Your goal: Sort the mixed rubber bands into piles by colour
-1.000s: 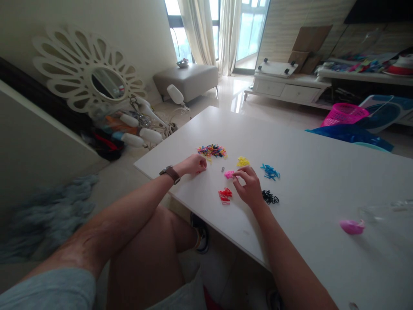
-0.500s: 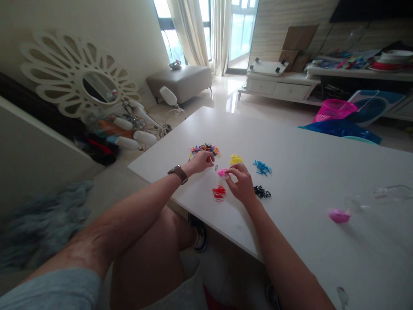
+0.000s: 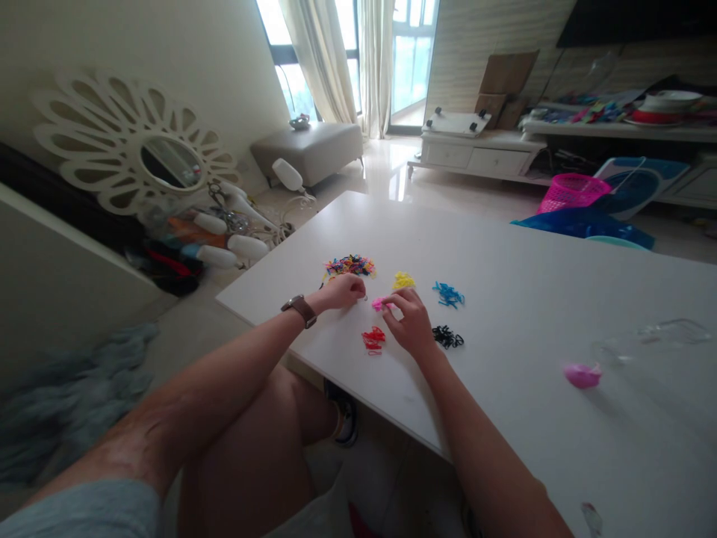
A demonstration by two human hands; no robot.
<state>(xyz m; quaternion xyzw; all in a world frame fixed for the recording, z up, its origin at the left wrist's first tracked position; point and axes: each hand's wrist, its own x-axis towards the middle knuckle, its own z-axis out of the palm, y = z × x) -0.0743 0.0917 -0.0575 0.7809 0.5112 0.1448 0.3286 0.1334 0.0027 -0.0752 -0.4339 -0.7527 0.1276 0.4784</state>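
Where the tabletop [image 3: 515, 299] spreads around the pink pile [image 3: 377, 305], the right hand [image 3: 411, 321] has bent fingers at that pile's right edge, and the left hand [image 3: 344, 291] curls just left of it — whether either grips a piece, I cannot tell. Beyond the pink pile and leftward, the mixed pile [image 3: 350, 264] seems left to separate; the blue pile [image 3: 449, 294] and black pile [image 3: 448, 338] rightward, red pile [image 3: 373, 338] nearer and yellow pile [image 3: 403, 280] beyond look separated already. One dark loop [image 3: 366, 298] shows between the left hand and the pink pile.

Hands [image 3: 346, 291] [image 3: 413, 323] over white table [image 3: 504, 299], right one at pink pile [image 3: 377, 304]
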